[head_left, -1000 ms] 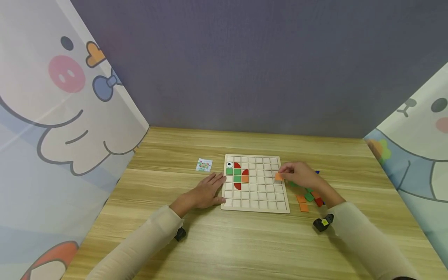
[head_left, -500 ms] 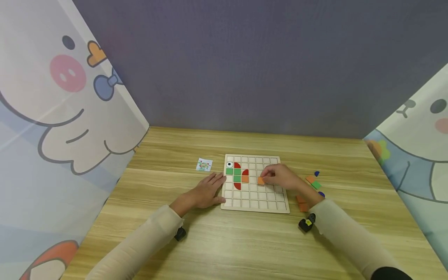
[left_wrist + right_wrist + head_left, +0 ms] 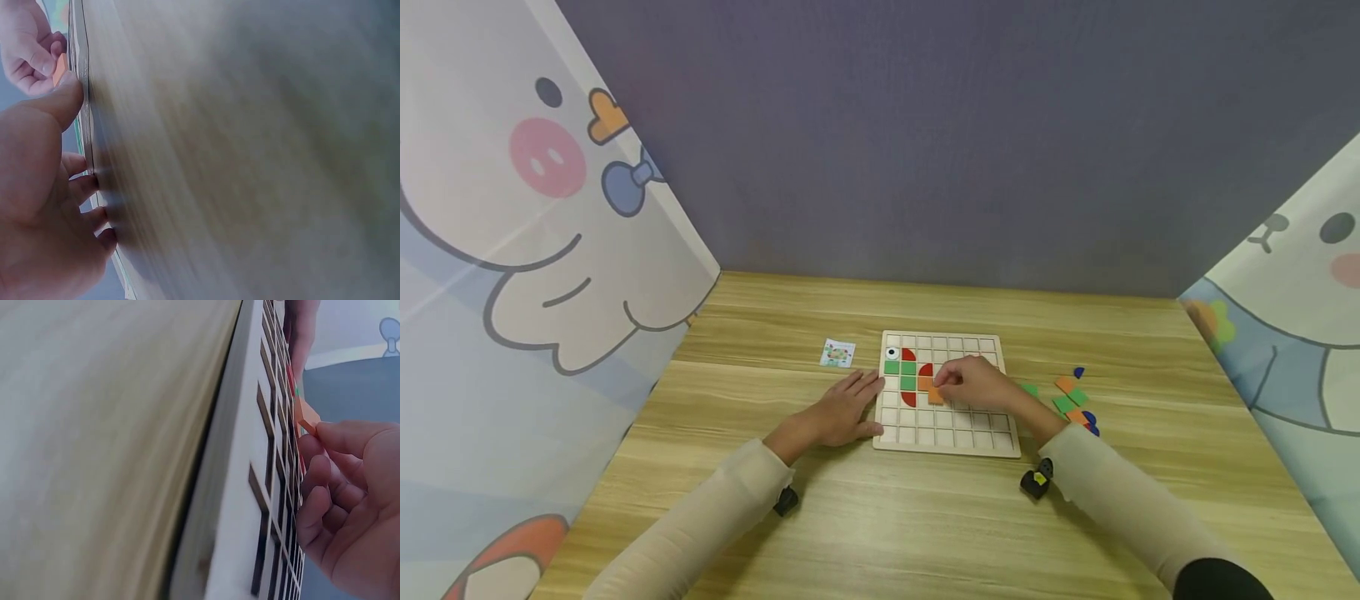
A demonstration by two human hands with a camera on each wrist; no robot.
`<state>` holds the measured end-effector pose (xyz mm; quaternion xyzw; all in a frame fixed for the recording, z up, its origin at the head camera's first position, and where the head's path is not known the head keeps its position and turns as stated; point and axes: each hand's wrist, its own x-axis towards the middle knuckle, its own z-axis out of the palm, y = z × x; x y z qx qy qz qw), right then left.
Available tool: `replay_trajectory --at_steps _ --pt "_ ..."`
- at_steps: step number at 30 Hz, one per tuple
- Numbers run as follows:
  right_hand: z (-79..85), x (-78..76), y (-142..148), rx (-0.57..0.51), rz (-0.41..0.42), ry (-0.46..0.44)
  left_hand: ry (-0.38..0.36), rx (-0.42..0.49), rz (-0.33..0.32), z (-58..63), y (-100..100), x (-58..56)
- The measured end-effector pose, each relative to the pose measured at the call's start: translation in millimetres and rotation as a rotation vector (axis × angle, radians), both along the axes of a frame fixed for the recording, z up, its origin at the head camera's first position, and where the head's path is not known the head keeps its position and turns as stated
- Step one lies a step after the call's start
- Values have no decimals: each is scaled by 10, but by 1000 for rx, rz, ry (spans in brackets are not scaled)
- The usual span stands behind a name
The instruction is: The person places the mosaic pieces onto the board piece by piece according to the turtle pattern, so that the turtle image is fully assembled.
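A light wooden grid board [image 3: 955, 437] lies on the table, with green squares [image 3: 908, 382], red quarter-rounds [image 3: 909, 399], an orange square and a white eye tile [image 3: 892, 352] set in its left part. Between thumb and fingers, my right hand [image 3: 977, 383] pinches an orange square tile [image 3: 936, 396] over the board, just right of and below the placed orange one. In the right wrist view this orange tile [image 3: 306, 415] appears tilted. My left hand [image 3: 842, 410] rests at the board's left edge, fingers extended and fingertips touching the rim.
Loose green, orange and blue pieces [image 3: 1065, 405] lie to the right of the board, some hidden by the right forearm. A small printed picture card [image 3: 837, 353] lies left of the board. A grey panel [image 3: 955, 150] stands behind the wooden table [image 3: 887, 533].
My right hand has carried the orange tile leftward from the board's right edge to beside the placed pieces. My left hand has stayed where it was.
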<state>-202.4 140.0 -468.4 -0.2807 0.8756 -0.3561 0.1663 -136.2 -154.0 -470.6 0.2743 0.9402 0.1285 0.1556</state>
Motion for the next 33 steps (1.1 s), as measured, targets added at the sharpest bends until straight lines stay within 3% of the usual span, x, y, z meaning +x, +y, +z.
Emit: replay_trajectory --at_steps 11,33 --pt "-2 46 -111 -23 45 18 1 3 5 -7 -5 4" --pt "13 72 -211 23 32 23 -3 7 12 3 -13 6"
